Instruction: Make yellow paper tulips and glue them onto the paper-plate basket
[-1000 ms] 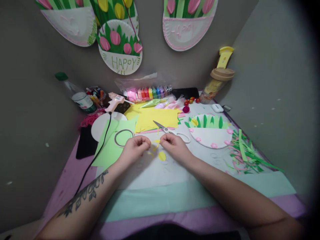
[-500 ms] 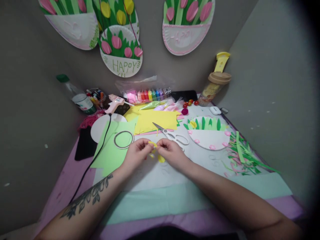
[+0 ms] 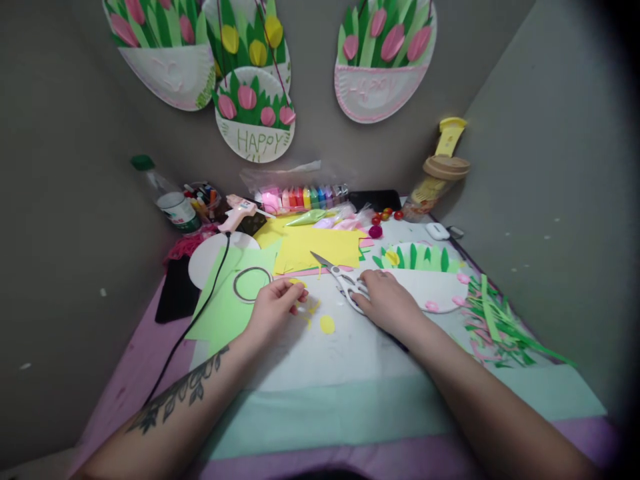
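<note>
My left hand pinches a small piece of yellow paper between thumb and fingers. The scissors with white handles lie on the white work surface, blades pointing up and left. Over their handles is my right hand, its thumb and fingers gripping the loops. A yellow paper oval rests on the surface between my hands, with thin yellow scraps close by. Partly behind my right hand sits a paper-plate basket with green paper leaves, pink flowers and one yellow tulip.
Yellow sheets and green paper lie behind and left, with a roll of tape and a pink glue gun. Its black cord runs toward the front left. Green and pink paper strips are heaped at right.
My right hand has left the yellow paper and moved right onto the scissors' handles. My left hand still holds the piece. The view has shifted slightly.
</note>
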`<state>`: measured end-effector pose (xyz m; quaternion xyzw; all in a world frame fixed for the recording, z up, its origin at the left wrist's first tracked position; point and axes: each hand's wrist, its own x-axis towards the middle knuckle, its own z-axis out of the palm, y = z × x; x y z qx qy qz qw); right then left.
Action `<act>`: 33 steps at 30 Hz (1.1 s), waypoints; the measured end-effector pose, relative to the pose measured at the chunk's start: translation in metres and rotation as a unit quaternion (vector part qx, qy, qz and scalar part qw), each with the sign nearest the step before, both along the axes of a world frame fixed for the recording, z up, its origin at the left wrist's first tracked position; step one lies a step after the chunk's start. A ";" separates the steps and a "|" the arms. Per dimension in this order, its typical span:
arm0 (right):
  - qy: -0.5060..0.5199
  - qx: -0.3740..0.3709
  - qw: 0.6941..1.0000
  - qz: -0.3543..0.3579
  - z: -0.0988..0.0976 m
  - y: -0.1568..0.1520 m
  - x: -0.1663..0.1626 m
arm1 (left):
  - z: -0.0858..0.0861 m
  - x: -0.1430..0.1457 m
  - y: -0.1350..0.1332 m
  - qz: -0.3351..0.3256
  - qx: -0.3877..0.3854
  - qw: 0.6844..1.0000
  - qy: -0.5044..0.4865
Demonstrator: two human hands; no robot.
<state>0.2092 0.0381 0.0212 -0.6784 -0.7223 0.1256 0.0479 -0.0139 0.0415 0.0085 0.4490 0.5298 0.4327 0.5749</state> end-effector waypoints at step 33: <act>0.515 -0.150 0.830 0.154 -0.021 -0.026 -0.029 | 0.047 0.017 0.017 0.043 0.096 0.993 -0.044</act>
